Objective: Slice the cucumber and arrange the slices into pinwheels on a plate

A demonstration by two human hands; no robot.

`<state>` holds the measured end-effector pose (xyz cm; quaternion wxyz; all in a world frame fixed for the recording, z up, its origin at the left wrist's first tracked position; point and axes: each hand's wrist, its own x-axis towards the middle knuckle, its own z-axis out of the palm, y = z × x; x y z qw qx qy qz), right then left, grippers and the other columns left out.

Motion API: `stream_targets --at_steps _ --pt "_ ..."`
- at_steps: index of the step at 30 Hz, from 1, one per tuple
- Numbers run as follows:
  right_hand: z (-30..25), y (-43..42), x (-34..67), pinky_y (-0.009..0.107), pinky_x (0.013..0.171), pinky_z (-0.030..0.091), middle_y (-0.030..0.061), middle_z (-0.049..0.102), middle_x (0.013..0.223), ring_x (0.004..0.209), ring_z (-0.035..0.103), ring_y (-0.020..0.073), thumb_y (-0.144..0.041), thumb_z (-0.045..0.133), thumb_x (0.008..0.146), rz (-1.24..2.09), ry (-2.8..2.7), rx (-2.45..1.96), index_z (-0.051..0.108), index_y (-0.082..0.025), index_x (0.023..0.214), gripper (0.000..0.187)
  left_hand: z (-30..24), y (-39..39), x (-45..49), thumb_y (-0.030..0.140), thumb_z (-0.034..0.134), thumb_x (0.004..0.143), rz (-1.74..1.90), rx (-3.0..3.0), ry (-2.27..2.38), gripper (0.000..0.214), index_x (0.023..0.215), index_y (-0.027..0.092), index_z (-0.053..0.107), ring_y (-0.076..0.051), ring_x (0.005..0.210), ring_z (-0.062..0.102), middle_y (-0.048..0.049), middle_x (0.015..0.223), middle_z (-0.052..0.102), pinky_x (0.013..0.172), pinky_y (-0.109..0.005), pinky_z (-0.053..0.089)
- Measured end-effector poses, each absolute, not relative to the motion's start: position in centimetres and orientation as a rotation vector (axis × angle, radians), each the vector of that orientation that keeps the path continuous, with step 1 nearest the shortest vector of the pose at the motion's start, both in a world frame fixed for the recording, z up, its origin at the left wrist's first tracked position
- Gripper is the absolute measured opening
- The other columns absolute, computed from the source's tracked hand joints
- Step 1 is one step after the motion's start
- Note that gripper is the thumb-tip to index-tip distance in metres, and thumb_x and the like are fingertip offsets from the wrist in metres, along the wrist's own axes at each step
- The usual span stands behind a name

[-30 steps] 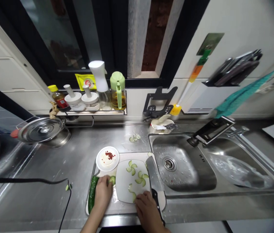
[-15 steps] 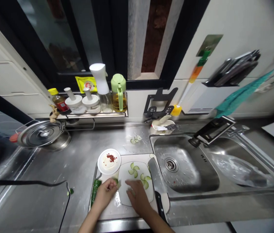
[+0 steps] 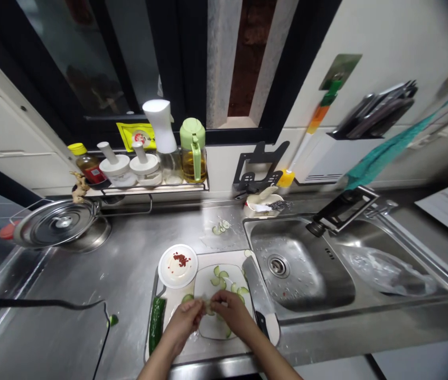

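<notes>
Over a white square plate (image 3: 205,331), my left hand (image 3: 186,321) and my right hand (image 3: 232,312) meet fingertip to fingertip. Both are closed in a pinch on a thin, pale cucumber slice (image 3: 208,306), blurred and partly hidden by the fingers. Curved green-edged cucumber pieces (image 3: 219,275) lie in fan-like clusters towards the plate's far side. The plate rests on a cutting board (image 3: 192,352). Left of my left hand lies a dark green length of cucumber (image 3: 156,322), and another slice (image 3: 187,298) sits just beyond that hand. A knife (image 3: 256,285) lies along the board's right side.
A white dish (image 3: 162,274) holding red bits stands at the board's far left corner. To the right is a steel sink (image 3: 307,287). Seasoning jars and an oil bottle (image 3: 193,153) line a rack behind. A lidded pot (image 3: 63,224) stands left, near a black cable (image 3: 69,304).
My hands were apart, the left one near the board's left part. Now they have come together over the plate, pinching the slice between them. The view has shifted slightly.
</notes>
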<state>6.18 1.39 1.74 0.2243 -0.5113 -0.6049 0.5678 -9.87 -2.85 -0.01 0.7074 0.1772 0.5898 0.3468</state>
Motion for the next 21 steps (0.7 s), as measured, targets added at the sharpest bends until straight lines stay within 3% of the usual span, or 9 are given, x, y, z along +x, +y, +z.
stream_targets --at_steps 7,13,21 --pt "3.7 1.8 7.1 0.025 0.062 0.037 -0.0020 0.059 0.065 0.066 0.051 0.0136 -0.033 0.062 0.074 1.610 -1.699 -1.370 0.065 -0.019 0.066 0.017 0.3 -2.5 -8.4 0.053 0.072 0.069 0.659 -0.072 1.215 0.043 0.082 0.016 0.055 -0.003 0.040 0.045 0.0038 0.059 0.059 0.039 -0.013 0.023" --pt "3.4 2.5 8.8 0.025 0.063 0.038 -0.0014 0.065 0.069 0.068 0.055 0.0144 -0.029 0.059 0.074 1.678 -1.803 -1.378 0.071 -0.019 0.072 0.015 0.6 -2.1 -7.8 0.015 0.080 0.061 0.724 -0.131 1.069 0.030 0.085 0.015 0.062 -0.003 0.042 0.051 0.0043 0.059 0.060 0.039 -0.011 0.030" --pt "2.2 3.4 10.7 0.024 0.059 0.039 -0.0009 0.065 0.064 0.065 0.056 0.0146 -0.023 0.058 0.071 1.624 -1.881 -1.514 0.071 -0.018 0.070 0.014 0.1 -2.5 -7.0 0.015 0.080 0.052 0.741 -0.007 1.159 0.033 0.081 0.014 0.064 -0.003 0.045 0.052 0.0054 0.058 0.059 0.041 -0.012 0.028"
